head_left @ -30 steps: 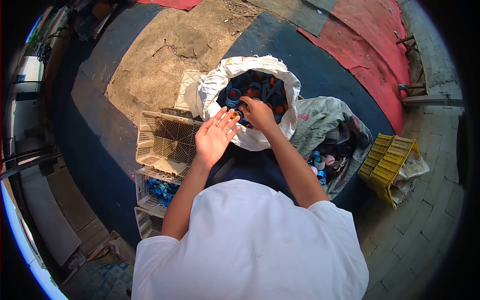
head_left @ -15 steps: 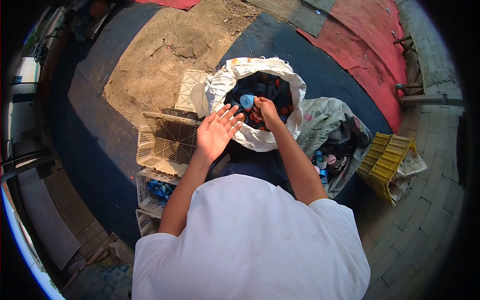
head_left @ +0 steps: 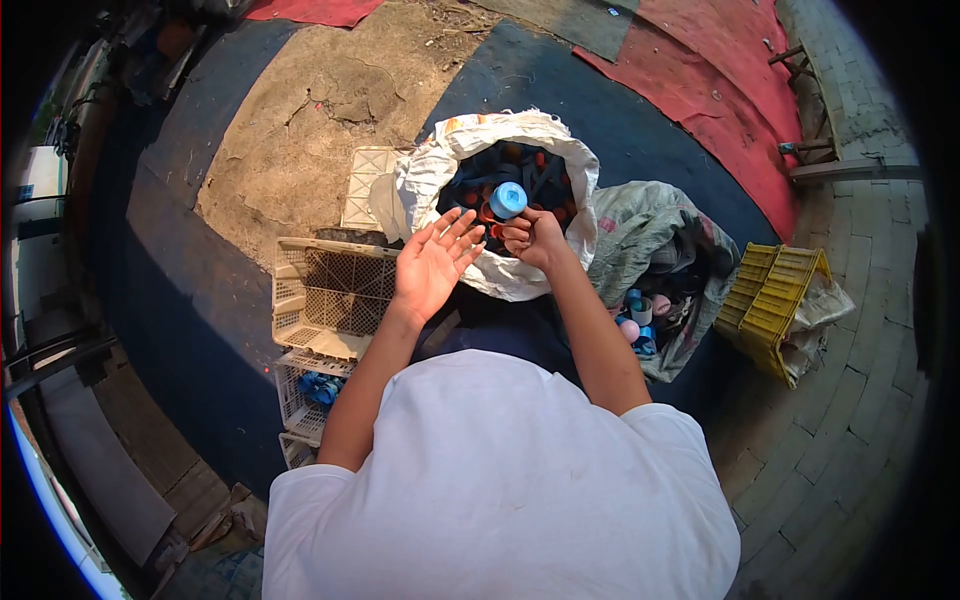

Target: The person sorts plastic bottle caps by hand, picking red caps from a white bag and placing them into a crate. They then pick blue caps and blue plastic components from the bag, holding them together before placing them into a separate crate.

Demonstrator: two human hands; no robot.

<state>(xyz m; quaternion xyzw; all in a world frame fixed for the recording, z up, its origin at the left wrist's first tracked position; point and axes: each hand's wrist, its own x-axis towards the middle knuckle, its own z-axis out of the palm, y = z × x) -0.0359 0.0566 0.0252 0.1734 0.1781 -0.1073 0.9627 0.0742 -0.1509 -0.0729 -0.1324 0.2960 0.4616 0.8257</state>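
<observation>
Holding a blue roll over the mouth of the white sack, the right hand has its thumb and fingers closed on the lower right edge of the roll, while its other fingers are curled toward the palm. How many fingers really touch the roll, I cannot tell. The left hand is near, to the left of the roll and apart from it; its palm is turned up and its fingers are released and a little spread, in front of the sack's rim. The sack stands open in front of the person, with its rim folded outward, and inside are dark pieces and some orange ones, too shaded to be named. Just beside it, on the right, a grey sack is open also, with a pink ball and small blue things among its contents. Farther to the right, a yellow crate stands tilted on the paving. On the left side, a cream crate is above a white crate, which contains blue pieces.
</observation>
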